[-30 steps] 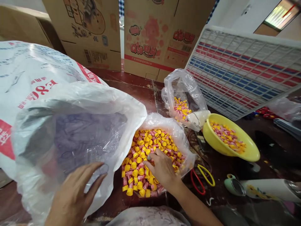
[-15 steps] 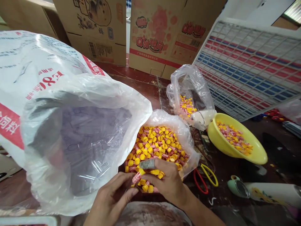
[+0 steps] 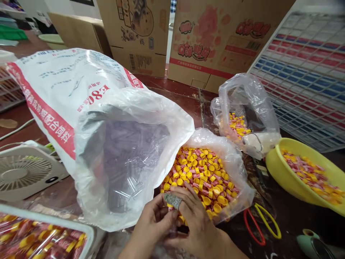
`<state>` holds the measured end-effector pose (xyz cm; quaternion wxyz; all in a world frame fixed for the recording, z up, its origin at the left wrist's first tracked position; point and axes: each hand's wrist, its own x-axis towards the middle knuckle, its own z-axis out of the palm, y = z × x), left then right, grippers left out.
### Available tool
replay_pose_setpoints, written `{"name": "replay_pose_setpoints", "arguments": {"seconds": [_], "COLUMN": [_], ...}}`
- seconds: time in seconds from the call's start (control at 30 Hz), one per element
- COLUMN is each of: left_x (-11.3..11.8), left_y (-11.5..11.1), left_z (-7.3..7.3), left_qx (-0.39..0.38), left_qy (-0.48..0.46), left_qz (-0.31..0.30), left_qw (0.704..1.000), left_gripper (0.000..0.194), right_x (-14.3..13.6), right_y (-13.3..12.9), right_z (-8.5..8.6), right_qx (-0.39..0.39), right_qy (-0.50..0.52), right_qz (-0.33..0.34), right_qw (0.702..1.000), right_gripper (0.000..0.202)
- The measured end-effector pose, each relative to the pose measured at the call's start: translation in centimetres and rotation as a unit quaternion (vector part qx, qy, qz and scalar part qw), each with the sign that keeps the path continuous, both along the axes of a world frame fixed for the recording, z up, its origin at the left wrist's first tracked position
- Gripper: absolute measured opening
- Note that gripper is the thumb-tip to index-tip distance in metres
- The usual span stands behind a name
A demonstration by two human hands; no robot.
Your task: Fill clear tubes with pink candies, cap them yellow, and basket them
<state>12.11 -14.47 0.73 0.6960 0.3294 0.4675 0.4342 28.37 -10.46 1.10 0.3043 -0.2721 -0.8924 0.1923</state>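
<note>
My left hand (image 3: 153, 225) and my right hand (image 3: 195, 219) meet low in the middle of the view, fingers closed together. What they pinch is mostly hidden; a bit of yellow shows between the fingers. A grey wrap (image 3: 172, 200) covers one finger of my right hand. Just beyond lies a clear plastic bag (image 3: 237, 163), open, full of small yellow caps with red-and-white printed pieces (image 3: 202, 172). Left of my hands, a large white sack (image 3: 107, 97) gapes open, with clear plastic tubes (image 3: 132, 169) inside.
A tray (image 3: 90, 237) of filled tubes (image 3: 43, 239) stands at lower left, below a small fan (image 3: 25, 172). To the right are a yellow bowl (image 3: 280, 178), another clear bag (image 3: 258, 93), red and yellow loops (image 3: 266, 219) and a wire rack (image 3: 304, 79). Cardboard boxes (image 3: 205, 39) stand behind.
The view has swung left, bringing the tray and fan into sight. My hands have come closer together, and the yellow-capped red-and-white piece seen between them is now mostly covered.
</note>
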Motion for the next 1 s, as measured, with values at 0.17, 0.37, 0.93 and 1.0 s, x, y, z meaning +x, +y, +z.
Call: {"name": "replay_pose_setpoints", "arguments": {"seconds": [0.17, 0.37, 0.93, 1.0], "left_x": [-6.2, -13.9, -5.8, -4.6], "left_y": [-0.5, -1.0, -1.2, -1.3], "left_z": [0.8, -3.3, 0.7, 0.7], "left_qx": [0.184, 0.248, 0.057, 0.003], "left_qy": [0.382, 0.725, 0.236, 0.143], "left_qz": [0.025, -0.072, 0.050, 0.102], "left_qw": [0.905, 0.639, 0.969, 0.984], "left_gripper": [0.012, 0.050, 0.041, 0.046], "right_x": [4.5, 7.4, 4.8, 4.2], "right_y": [2.6, 3.4, 2.4, 1.4], "right_z": [1.1, 0.0, 1.8, 2.3], "right_qx": [-0.041, -0.014, -0.162, -0.211], "right_qy": [-0.046, -0.186, 0.020, 0.037], "right_qz": [-0.086, -0.102, -0.130, -0.115], "right_qw": [0.994, 0.977, 0.978, 0.970], "right_gripper": [0.071, 0.019, 0.024, 0.025]}}
